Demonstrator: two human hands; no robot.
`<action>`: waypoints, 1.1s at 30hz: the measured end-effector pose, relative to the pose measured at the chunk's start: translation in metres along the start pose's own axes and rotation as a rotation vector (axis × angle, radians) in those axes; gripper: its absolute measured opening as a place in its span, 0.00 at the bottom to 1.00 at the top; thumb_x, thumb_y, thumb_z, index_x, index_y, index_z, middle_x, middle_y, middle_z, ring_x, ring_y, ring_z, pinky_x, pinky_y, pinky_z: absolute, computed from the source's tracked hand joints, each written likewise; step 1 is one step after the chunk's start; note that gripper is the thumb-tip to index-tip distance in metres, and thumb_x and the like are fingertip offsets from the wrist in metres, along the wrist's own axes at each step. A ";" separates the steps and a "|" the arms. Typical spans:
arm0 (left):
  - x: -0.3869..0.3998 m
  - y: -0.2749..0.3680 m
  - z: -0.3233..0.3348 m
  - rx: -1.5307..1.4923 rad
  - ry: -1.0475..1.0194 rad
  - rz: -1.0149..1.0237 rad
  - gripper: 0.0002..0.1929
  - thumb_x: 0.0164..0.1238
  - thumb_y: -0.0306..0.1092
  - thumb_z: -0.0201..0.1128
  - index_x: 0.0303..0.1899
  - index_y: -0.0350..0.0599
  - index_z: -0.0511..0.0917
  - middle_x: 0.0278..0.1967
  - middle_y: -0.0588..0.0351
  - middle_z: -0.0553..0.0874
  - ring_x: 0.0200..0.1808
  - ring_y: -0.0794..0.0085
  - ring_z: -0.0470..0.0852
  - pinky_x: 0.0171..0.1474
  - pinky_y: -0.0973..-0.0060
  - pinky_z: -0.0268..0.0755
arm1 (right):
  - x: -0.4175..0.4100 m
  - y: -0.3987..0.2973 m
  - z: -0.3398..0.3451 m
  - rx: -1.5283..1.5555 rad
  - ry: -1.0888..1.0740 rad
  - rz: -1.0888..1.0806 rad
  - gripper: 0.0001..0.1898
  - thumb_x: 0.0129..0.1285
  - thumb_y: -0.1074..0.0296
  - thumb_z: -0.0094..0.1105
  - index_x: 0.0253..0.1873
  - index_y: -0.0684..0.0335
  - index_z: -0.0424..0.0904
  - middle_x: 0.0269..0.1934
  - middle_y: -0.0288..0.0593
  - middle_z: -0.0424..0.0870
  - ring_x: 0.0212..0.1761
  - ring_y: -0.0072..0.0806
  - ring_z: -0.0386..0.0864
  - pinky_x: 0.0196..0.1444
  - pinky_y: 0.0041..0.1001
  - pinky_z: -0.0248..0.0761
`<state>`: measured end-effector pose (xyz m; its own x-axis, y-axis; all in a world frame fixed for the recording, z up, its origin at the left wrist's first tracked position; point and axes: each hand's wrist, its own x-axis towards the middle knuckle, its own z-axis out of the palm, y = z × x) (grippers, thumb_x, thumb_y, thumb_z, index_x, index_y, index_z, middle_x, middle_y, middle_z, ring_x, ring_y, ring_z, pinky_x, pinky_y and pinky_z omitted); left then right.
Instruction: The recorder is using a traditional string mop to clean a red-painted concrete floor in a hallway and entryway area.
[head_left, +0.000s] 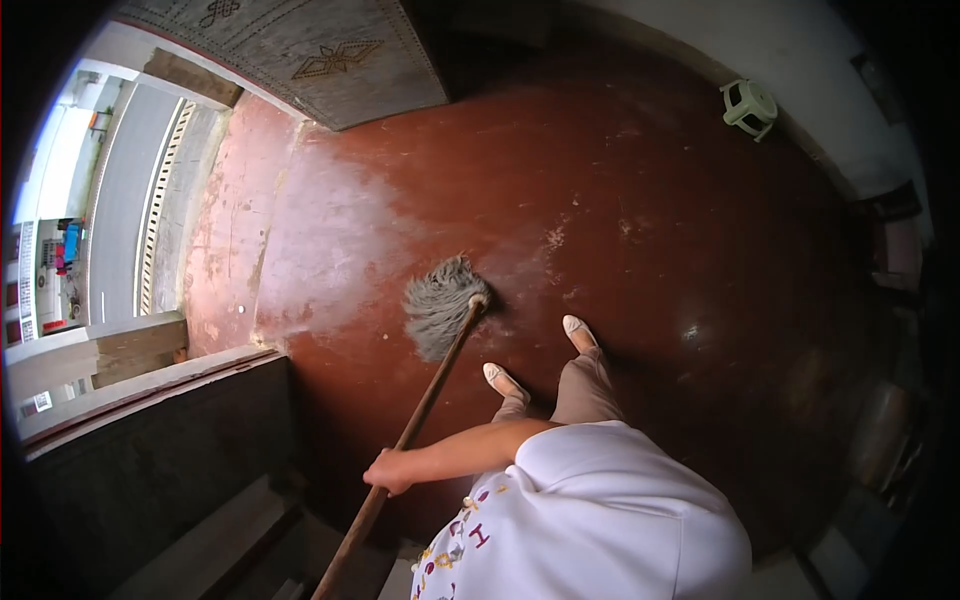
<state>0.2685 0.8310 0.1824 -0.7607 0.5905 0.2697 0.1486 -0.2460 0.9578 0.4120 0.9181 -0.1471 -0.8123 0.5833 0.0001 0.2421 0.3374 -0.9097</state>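
Note:
My right hand (388, 472) is closed around the wooden handle (435, 382) of a string mop, partway along it. The handle slants from the bottom edge of the view up to the mop head (444, 307). Grey strands of the head lie spread on the red floor (480, 180), ahead of my feet. A pale collar joins the strands to the handle at their right side. My left hand is out of view, as is the handle's upper end.
My pale shoes (576, 325) stand right of the mop. A green plastic stool (750, 109) is by the far wall. At left, a doorway opens towards a road (127, 187), between a studded door panel (352, 60) and a dark panel (180, 442). Furniture at lower right is dim.

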 end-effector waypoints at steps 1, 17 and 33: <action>-0.010 -0.012 0.006 -0.026 -0.010 -0.046 0.19 0.72 0.43 0.53 0.21 0.47 0.71 0.10 0.62 0.63 0.12 0.77 0.59 0.18 0.77 0.57 | -0.018 0.015 -0.009 -0.017 0.006 0.020 0.17 0.46 0.59 0.73 0.39 0.58 0.79 0.34 0.45 0.85 0.42 0.46 0.84 0.44 0.44 0.76; -0.340 -0.177 0.202 -0.268 -0.454 -0.789 0.10 0.70 0.33 0.53 0.27 0.50 0.68 0.14 0.66 0.66 0.12 0.80 0.61 0.28 0.72 0.65 | -0.455 0.232 -0.175 -0.361 0.264 0.690 0.04 0.51 0.70 0.60 0.33 0.55 0.80 0.33 0.50 0.83 0.40 0.50 0.82 0.42 0.44 0.72; -0.353 -0.073 -0.071 -0.305 -0.331 -0.332 0.16 0.77 0.38 0.43 0.28 0.45 0.70 0.11 0.65 0.62 0.11 0.83 0.55 0.24 0.78 0.61 | -0.383 0.107 0.022 -0.371 0.229 0.205 0.15 0.43 0.69 0.68 0.40 0.49 0.82 0.33 0.38 0.84 0.40 0.40 0.83 0.44 0.43 0.69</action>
<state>0.4815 0.5861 0.0107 -0.4893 0.8718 0.0225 -0.2920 -0.1881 0.9377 0.7377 0.7146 -0.2537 -0.6002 0.7991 -0.0344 0.5919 0.4149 -0.6910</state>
